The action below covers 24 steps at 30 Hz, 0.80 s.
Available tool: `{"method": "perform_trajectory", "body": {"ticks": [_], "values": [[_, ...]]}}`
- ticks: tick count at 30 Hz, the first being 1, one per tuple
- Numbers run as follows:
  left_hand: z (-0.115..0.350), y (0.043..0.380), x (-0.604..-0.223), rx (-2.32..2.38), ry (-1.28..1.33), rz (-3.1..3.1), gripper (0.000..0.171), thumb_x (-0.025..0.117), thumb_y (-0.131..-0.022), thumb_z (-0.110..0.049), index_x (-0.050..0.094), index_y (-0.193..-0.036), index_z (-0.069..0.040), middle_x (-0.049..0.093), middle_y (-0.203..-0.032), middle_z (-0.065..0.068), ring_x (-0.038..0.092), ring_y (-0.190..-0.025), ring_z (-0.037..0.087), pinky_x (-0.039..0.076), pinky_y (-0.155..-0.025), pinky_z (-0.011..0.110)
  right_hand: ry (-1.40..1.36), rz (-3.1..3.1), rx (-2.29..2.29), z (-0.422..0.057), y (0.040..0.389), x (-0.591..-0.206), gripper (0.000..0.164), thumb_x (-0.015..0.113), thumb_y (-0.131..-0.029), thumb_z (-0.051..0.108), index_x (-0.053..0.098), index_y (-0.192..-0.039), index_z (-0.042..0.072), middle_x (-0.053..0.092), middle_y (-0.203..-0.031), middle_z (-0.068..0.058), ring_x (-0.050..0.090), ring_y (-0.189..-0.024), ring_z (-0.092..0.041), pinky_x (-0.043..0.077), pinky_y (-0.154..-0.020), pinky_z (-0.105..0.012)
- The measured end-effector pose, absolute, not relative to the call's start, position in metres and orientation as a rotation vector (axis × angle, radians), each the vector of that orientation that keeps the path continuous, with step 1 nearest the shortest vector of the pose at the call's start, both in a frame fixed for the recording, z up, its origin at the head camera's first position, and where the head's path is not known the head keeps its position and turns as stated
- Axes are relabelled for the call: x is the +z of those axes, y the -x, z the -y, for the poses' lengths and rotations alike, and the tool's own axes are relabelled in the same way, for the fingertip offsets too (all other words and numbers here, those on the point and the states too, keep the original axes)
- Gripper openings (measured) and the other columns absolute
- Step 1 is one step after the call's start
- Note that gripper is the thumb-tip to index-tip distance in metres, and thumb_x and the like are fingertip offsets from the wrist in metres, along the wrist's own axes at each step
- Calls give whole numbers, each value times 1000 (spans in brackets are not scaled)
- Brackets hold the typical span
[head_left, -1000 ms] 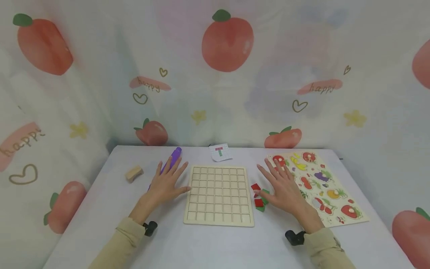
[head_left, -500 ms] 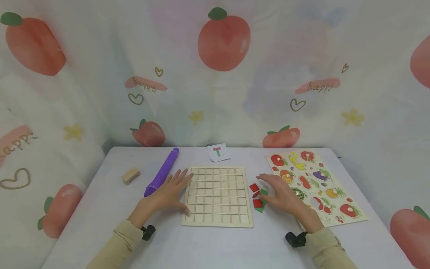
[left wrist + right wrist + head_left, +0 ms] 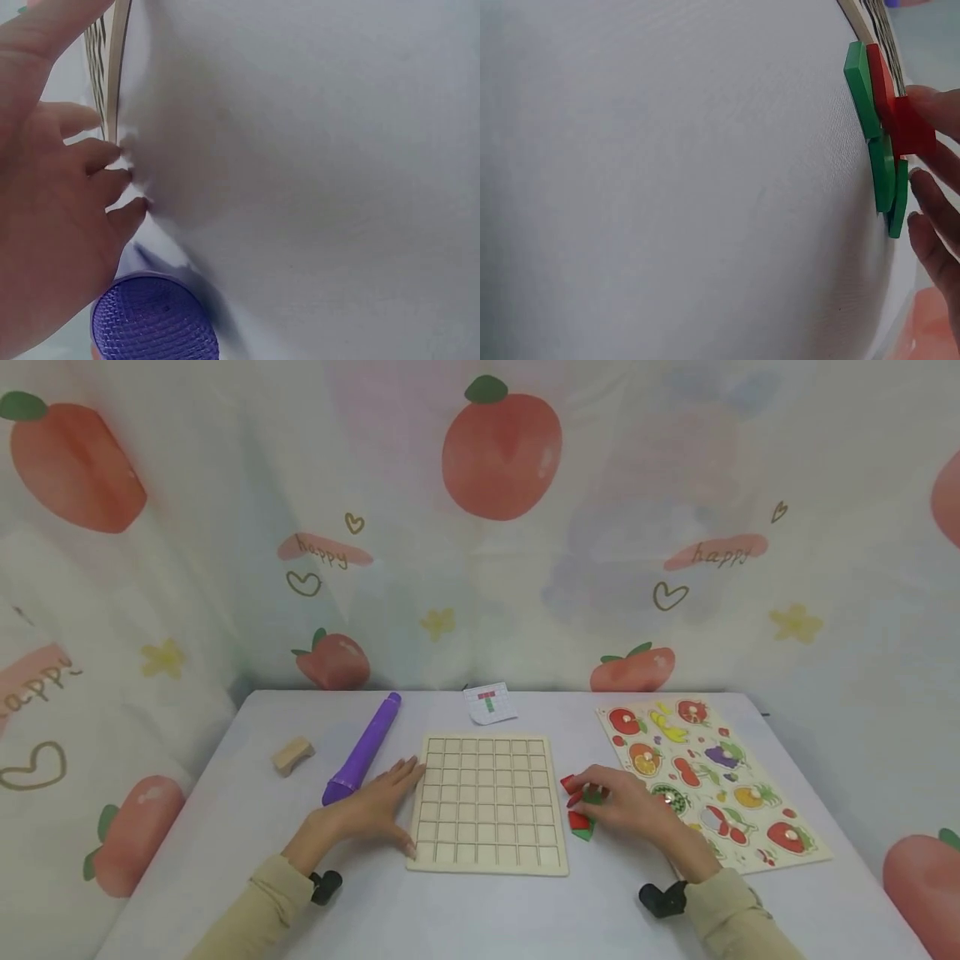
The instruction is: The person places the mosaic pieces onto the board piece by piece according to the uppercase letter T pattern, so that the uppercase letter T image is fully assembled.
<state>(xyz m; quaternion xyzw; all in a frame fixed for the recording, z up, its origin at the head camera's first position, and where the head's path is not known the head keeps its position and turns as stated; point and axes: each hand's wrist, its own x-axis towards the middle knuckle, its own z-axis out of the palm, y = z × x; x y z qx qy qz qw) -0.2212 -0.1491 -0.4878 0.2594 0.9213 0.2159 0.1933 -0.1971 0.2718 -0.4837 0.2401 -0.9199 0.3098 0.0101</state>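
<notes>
A pale wooden grid board (image 3: 486, 806) lies flat in the middle of the table. My left hand (image 3: 371, 810) is at its left edge, fingertips and thumb right at the rim, fingers loosely extended. Right of the board, my right hand (image 3: 628, 802) pinches a red square tile (image 3: 915, 127) between thumb and fingers. In the right wrist view, that tile stands tilted over several green tiles (image 3: 883, 172) and another red tile (image 3: 880, 75). The head view shows a red tile (image 3: 578, 821) below the fingertips; the hand partly hides the small pile.
A purple stick (image 3: 363, 747) with a textured round end lies beyond my left hand. An arched wooden block (image 3: 292, 755) is farther left. A card (image 3: 491, 703) with a red and green T stands behind the board. At the right lies a fruit puzzle board (image 3: 738, 768).
My right hand has lowered to the tiles, its spread fingers drawing together on a red one. My left hand has come back and down to the board's left edge, uncovering the purple stick.
</notes>
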Motion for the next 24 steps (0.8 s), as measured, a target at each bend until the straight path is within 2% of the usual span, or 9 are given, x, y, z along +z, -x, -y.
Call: {"method": "perform_trajectory", "body": {"ticks": [10, 17, 24], "values": [[150, 224, -491, 631, -763, -2570, 126, 93, -69, -46, 21, -164, -4, 11, -173, 16, 8, -160, 36, 15, -130, 57, -702, 2916, 926, -268, 204, -484, 15, 82, -88, 15, 79, -102, 17, 73, -93, 10, 57, -81, -4, 54, -73, -21], [150, 219, -499, 664, -731, -2557, 127, 93, -68, -45, 21, -163, -3, 12, -173, 16, 8, -160, 35, 12, -130, 56, -700, 2908, 1064, -259, 211, -487, 19, 77, -91, 12, 77, -110, 12, 77, -100, 3, 65, -86, -5, 59, -80, -21], [150, 220, -498, 711, -709, -2564, 127, 94, -67, -41, 21, -164, -3, 11, -173, 17, 8, -160, 35, 11, -131, 56, -620, 2928, 1232, -241, 225, -489, 22, 75, -94, 18, 77, -116, 16, 77, -108, 4, 67, -94, -9, 58, -85, -20]]}}
